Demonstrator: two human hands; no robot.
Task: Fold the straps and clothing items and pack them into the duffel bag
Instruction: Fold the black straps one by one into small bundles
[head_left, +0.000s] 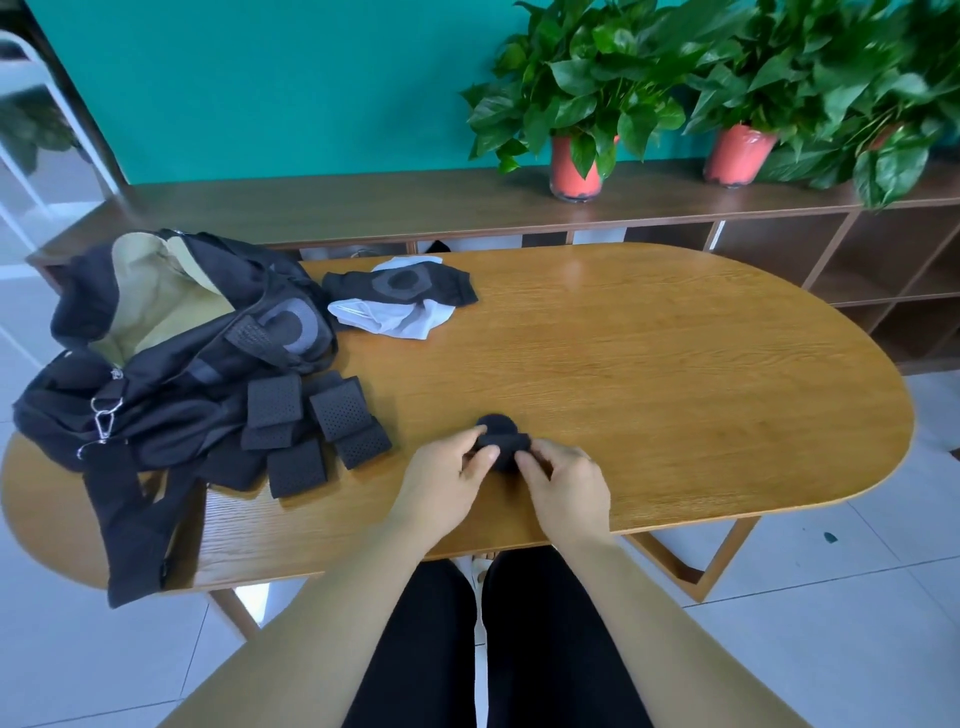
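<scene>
A small black rolled strap (502, 435) lies near the table's front edge, pinched from both sides by my left hand (451, 477) and my right hand (563, 480). The black duffel bag (156, 332) sits open at the left end, its pale lining showing. Several folded black perforated straps (317, 421) lie in a pile against the bag's right side. A black knee sleeve (400, 285) rests on white cloth (395, 318) farther back. Another grey-patterned black sleeve (288, 326) lies on the bag.
The oval wooden table (675, 374) stretches to the right. The bag's long strap (132, 530) hangs over the front left edge. A low wooden shelf (415, 202) behind carries two potted plants (576, 104) in red pots.
</scene>
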